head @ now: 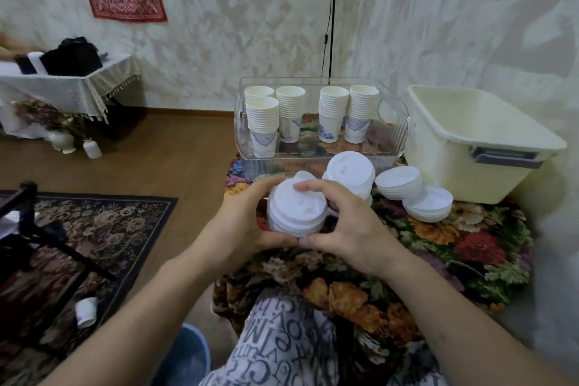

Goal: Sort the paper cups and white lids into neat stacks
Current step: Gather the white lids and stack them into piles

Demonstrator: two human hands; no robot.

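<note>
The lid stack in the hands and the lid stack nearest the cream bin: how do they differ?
The held stack is gripped by both hands, left hand and right hand; the bin-side stack lies untouched on the floral cloth. The held stack looks taller. Both are white lids.

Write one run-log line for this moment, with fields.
hands: left and right grip lid stack | cups: stacked in clear tray | other lids: on cloth | bin: right of tray

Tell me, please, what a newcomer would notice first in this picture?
Both hands, left hand and right hand, cup a lid stack at centre over a floral cloth. Behind it, a clear tray holds five cup stacks; a cream bin stands to its right.
</note>
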